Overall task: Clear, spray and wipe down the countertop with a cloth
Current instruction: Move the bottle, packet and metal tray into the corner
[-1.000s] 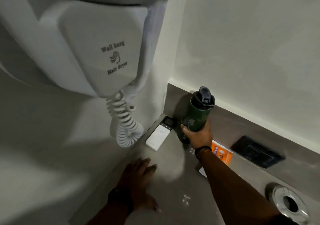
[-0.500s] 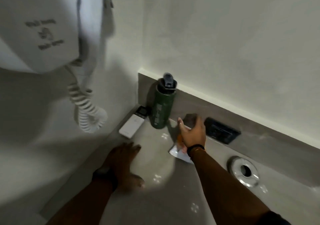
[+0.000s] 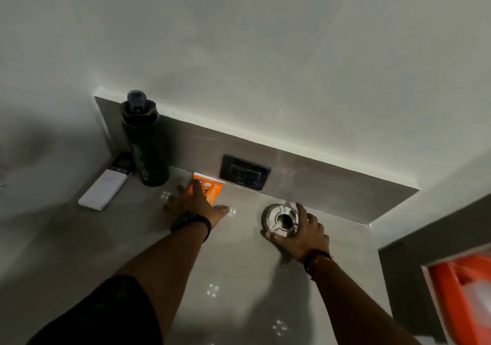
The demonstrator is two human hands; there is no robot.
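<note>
Head view: your left hand (image 3: 195, 206), just left of centre frame, lies flat and spread on the countertop (image 3: 106, 238), fingers splayed and gripping nothing. Its fingertips rest on the near end of the orange packet (image 3: 212, 186), which lies flat with its far end against the splashback, just below the black wall switch (image 3: 244, 171). That pose reads as a push or slide, not a pick-up: it looks as though you are tucking the packet to the back edge to free the open surface.

Your right hand (image 3: 299, 234), right of centre, is open and cupped loosely over the near rim of the chrome ring fitting (image 3: 279, 221) set in the counter. The fingers curl round it, but I cannot tell whether they actually press on it. The fitting looks fixed, so the hand may only be bracing there while you lean in.

At upper left, the dark bottle (image 3: 146, 142) stands upright in the back corner, with the white remote (image 3: 105, 187) lying just beside it along the side wall. Both sit at the edge, probably so the middle stays free for wiping.

No cloth or spray bottle shows anywhere in frame, so you appear to be in the clearing step. The counter runs from the corner across the lower frame, mostly bare, with small bright glints. At lower right, an orange object (image 3: 462, 299) sits off the counter; what it is I cannot tell.
</note>
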